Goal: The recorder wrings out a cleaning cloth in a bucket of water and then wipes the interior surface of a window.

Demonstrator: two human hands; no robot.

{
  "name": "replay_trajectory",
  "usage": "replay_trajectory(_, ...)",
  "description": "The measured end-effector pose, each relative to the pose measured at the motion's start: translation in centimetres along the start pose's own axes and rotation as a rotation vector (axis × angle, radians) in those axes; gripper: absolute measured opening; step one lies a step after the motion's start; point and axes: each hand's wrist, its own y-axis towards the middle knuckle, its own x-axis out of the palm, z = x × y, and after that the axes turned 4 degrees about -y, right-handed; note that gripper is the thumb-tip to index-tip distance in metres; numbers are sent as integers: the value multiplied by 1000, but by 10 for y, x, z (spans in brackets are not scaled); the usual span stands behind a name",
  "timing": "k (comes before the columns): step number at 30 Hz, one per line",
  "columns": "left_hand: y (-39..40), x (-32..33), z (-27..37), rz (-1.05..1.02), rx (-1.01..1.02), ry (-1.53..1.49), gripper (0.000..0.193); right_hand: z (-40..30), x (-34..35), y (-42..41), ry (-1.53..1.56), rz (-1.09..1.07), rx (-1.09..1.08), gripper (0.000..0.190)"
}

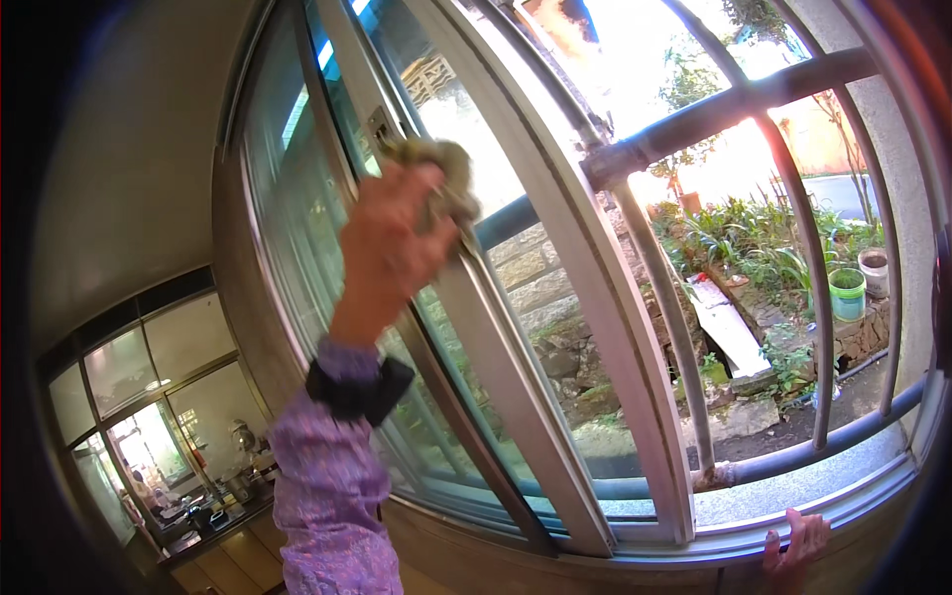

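Note:
My left hand is raised against the sliding window, in a purple patterned sleeve with a black band at the wrist. Bunched in its fingers is a greenish-grey cloth, blurred. The cloth lies at the metal upright of a window sash, just below a recessed latch. Low on the right, my right hand has its fingers hooked over the edge of the window sill track; its wrist is mostly hidden below.
Outside the opening stand metal security bars. Beyond them are plants, a white board and a green bucket. To the left, a counter with pots and utensils runs beneath a glazed partition.

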Motion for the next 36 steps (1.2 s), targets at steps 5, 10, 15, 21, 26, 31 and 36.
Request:
replay_trajectory(5,-61,-24,70,-382,250,-198,37,2,-7,7,139,-7,6,34)
replay_trajectory(10,-36,-22,37,-234,274,-114,36,5,-6,2,200,-38,16,40)
replay_trajectory(15,53,11,-75,141,218,101,40,3,-3,1,198,-2,37,43)
replay_trajectory(21,153,36,-107,131,-119,201,30,2,-1,-1,74,-89,48,42)
replay_trajectory(26,187,75,-103,313,-16,-25,42,-1,1,-4,86,-71,62,41)
replay_trajectory(31,158,64,-47,261,-278,-286,54,-6,-5,7,71,-47,73,38)
replay_trajectory(36,90,44,33,95,-345,-447,53,-8,-5,8,99,-36,77,34)
